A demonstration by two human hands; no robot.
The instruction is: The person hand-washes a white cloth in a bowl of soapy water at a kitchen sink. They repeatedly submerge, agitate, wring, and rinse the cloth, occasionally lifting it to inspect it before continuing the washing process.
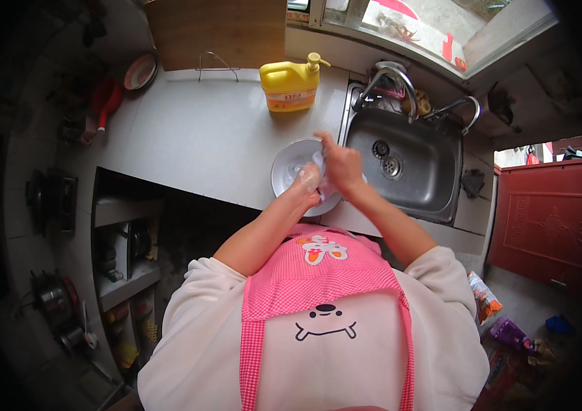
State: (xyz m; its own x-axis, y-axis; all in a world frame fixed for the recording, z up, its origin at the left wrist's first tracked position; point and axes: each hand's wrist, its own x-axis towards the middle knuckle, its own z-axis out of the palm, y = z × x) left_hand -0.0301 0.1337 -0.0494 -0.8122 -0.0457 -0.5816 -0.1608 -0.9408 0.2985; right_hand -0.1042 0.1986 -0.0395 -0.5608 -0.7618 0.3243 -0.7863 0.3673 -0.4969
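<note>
A white basin stands at the counter's front edge, just left of the sink. Both of my hands are over it, working at a wet white cloth. My left hand is curled against the cloth, with soap suds over its fingers. From the other side my right hand grips the same cloth, one finger stretched out towards the basin's far rim. Much of the cloth is hidden by the hands. Suds or wet folds show in the basin by my left fingers, too blurred to tell apart.
Behind the basin stands a yellow pump bottle of detergent. A steel sink with a curved faucet lies to the right. A wire stand, a red ladle-like scoop and stacked bowls are at the left.
</note>
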